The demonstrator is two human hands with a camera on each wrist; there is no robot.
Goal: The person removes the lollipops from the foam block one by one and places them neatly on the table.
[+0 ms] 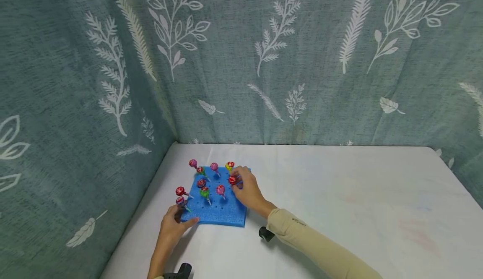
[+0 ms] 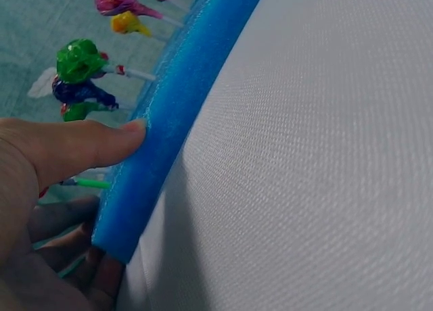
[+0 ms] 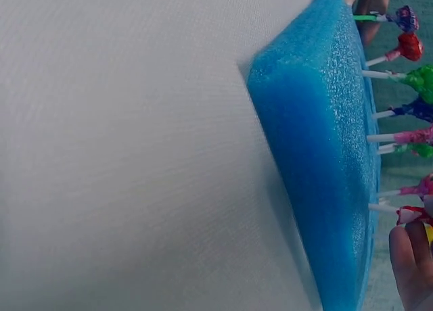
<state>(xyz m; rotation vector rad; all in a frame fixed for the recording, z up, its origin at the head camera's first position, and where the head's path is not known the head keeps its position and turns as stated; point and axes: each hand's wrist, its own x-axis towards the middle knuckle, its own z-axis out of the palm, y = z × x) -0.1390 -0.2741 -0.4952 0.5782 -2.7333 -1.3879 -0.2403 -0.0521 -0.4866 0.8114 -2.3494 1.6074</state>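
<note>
Several wrapped lollipops stand by their sticks in a blue foam block on the table. At its near left corner my left hand holds the block, thumb along the front side face and the other fingers around the left edge. Just behind those fingers is a purple lollipop on a green stick. On the block's right side, my right hand pinches a red lollipop. Its white stick meets the foam in the right wrist view, where only some fingertips show beside the wrapper.
The block sits on the left part of a white table. A green patterned curtain hangs behind it and along the left. Close to my right hand stand a yellow lollipop and a pink lollipop.
</note>
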